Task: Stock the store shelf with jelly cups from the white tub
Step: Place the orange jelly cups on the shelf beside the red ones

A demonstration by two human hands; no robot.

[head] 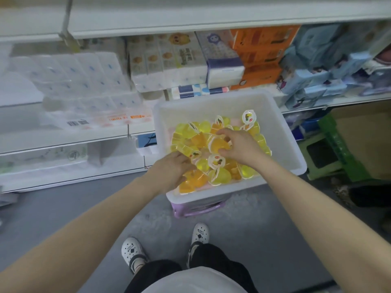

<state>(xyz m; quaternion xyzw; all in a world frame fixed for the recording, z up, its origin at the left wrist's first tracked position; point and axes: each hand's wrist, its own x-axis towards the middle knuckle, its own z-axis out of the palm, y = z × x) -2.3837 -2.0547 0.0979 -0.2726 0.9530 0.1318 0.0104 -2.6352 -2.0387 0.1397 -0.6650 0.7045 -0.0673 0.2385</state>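
Yellow and orange translucent plastic jelly cups [213, 149] with white printed foil lids fill the floor of a white rectangular plastic tub [281, 132]. The tub sits on a purple plastic stool [198, 209], probably so the cups lie at reach height without stooping. Both hands are down in the pile.

Right hand [237, 145]: fingers curled over an orange jelly cup [221, 144] near the tub's centre, its grip closed round the cup's rim. Left hand [171, 170]: at 8 o'clock in the tub, fingers bent down among the cups; they seem to pinch a yellow cup, but which one is hidden by the knuckles.

White metal store shelf [63, 138] runs from 9 to 12 o'clock of the tub, close enough to load by a short swing. It carries clear-wrapped white tissue packs [74, 77]; orange tissue packs [262, 51] lie at 12 o'clock, pale blue ones [317, 66] at 1 o'clock. No jelly cups show on the shelf, so stocking looks barely begun.

Writing: cup lids show a fruit picture and a small red oval logo, unreadable. Print on the tissue wrap is blurred; a barcode is visible.
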